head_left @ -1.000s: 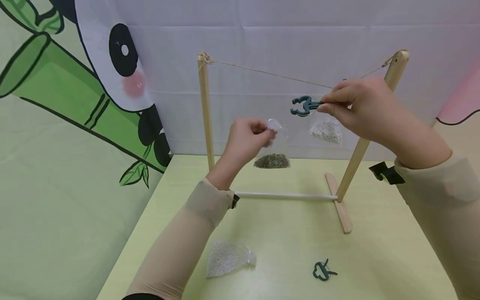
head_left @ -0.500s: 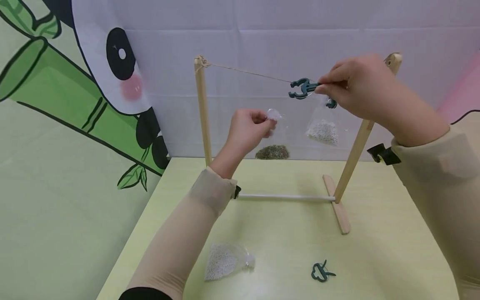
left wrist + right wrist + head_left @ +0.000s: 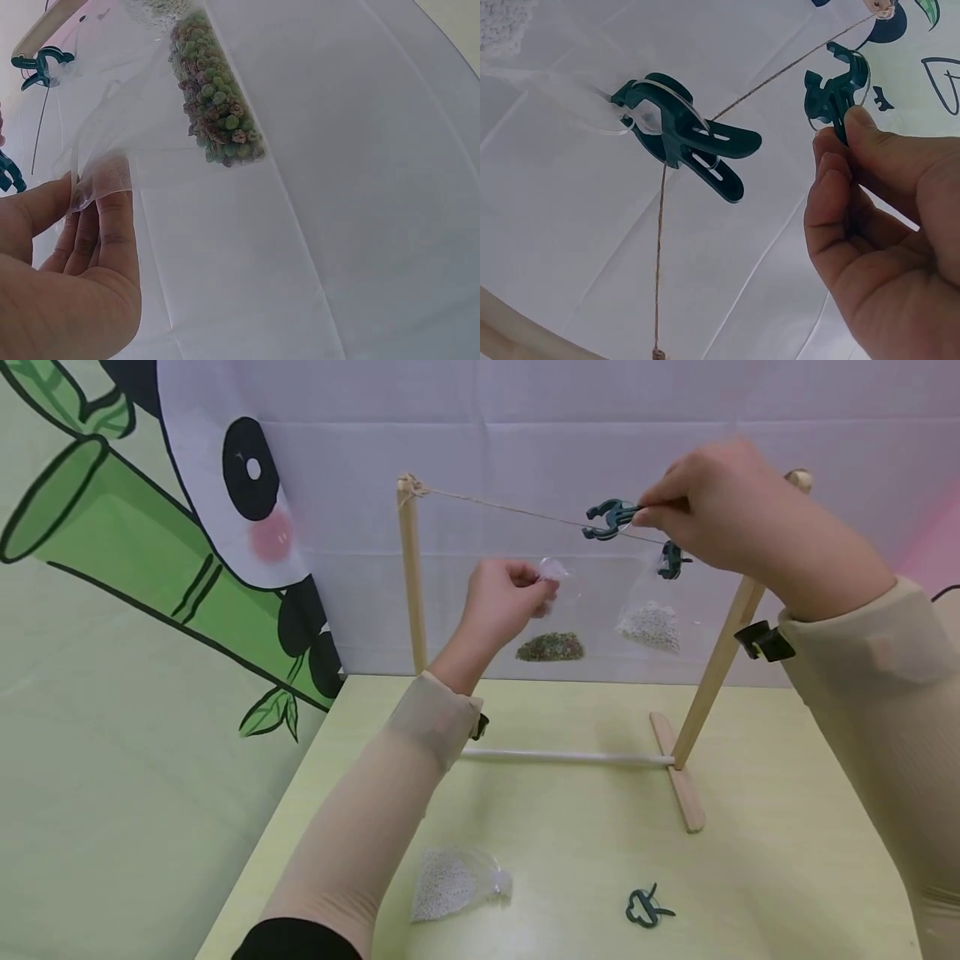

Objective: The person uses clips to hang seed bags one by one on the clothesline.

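Note:
My left hand (image 3: 504, 595) pinches the gathered top of a clear plastic bag (image 3: 551, 647). Greenish-brown dried grains fill the bag's bottom, seen closely in the left wrist view as small round peppercorn-like pieces (image 3: 217, 97). Higher and to the right, my right hand (image 3: 716, 514) pinches the handles of a dark green plastic clip (image 3: 611, 518), its jaws spread apart at the string (image 3: 510, 510). Whether the jaws surround the string is unclear. A second green clip (image 3: 679, 112) on the string holds a bag of white granules (image 3: 649, 627).
Two wooden posts (image 3: 411, 577) carry the sagging string, with a white rod (image 3: 570, 757) low between them. On the pale table (image 3: 570, 827) lie another bag of white granules (image 3: 446, 885) and a green clip (image 3: 648, 907). A printed cloth (image 3: 540, 452) hangs behind.
Both hands have risen, the left with the bag of greenish grains, the right with the clip. The clip has moved from below the string up to its level.

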Action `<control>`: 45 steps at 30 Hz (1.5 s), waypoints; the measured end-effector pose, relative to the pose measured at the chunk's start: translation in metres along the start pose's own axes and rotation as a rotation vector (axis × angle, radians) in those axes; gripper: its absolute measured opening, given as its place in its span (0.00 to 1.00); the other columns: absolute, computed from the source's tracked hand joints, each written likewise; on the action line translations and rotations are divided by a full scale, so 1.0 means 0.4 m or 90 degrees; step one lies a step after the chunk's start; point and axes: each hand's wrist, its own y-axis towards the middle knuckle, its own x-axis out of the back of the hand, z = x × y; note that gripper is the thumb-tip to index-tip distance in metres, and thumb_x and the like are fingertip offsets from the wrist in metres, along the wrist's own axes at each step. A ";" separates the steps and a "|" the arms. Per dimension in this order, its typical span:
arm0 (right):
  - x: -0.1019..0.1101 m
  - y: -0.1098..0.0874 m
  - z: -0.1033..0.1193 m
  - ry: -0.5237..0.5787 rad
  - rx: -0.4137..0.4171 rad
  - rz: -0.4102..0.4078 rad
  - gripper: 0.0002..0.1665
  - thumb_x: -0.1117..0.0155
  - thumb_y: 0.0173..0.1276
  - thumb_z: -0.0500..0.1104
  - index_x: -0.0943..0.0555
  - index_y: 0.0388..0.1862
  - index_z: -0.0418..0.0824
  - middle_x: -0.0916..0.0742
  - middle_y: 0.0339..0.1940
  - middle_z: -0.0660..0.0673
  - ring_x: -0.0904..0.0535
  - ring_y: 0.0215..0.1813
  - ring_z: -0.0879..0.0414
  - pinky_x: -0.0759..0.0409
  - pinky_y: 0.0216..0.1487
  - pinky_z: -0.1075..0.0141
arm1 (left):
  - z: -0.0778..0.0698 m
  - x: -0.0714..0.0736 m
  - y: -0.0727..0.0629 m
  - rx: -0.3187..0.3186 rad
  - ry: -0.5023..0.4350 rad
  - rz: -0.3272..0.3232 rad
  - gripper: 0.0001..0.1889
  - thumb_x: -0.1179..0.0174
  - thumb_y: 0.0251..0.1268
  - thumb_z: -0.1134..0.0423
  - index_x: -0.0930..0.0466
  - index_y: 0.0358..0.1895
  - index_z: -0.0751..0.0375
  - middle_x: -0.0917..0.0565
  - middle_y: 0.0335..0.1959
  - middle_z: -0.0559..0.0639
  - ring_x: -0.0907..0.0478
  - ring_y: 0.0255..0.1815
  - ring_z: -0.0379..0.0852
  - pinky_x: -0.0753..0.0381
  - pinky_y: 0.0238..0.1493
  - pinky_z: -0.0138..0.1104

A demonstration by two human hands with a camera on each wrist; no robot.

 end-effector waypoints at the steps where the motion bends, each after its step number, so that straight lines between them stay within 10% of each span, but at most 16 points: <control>1: 0.001 0.003 0.000 -0.001 -0.006 0.005 0.10 0.32 0.72 0.35 0.12 0.44 0.28 0.12 0.35 0.35 0.19 0.28 0.49 0.26 0.25 0.65 | -0.003 0.000 0.003 0.003 -0.004 0.001 0.07 0.32 0.69 0.66 0.13 0.36 0.68 0.12 0.33 0.52 0.15 0.31 0.49 0.14 0.37 0.34; 18: -0.012 0.045 0.012 0.001 -0.104 0.127 0.13 0.36 0.76 0.38 0.12 0.46 0.27 0.12 0.41 0.31 0.21 0.29 0.48 0.24 0.26 0.58 | -0.030 -0.006 0.036 0.005 -0.007 0.004 0.07 0.34 0.70 0.68 0.15 0.38 0.71 0.12 0.36 0.55 0.15 0.33 0.49 0.15 0.38 0.32; 45: -0.023 0.070 0.037 0.013 -0.081 0.182 0.11 0.34 0.74 0.37 0.12 0.45 0.28 0.12 0.40 0.33 0.19 0.30 0.49 0.20 0.32 0.55 | -0.059 -0.013 0.041 -0.080 0.084 0.048 0.02 0.35 0.70 0.71 0.17 0.42 0.66 0.14 0.32 0.53 0.15 0.32 0.46 0.16 0.38 0.30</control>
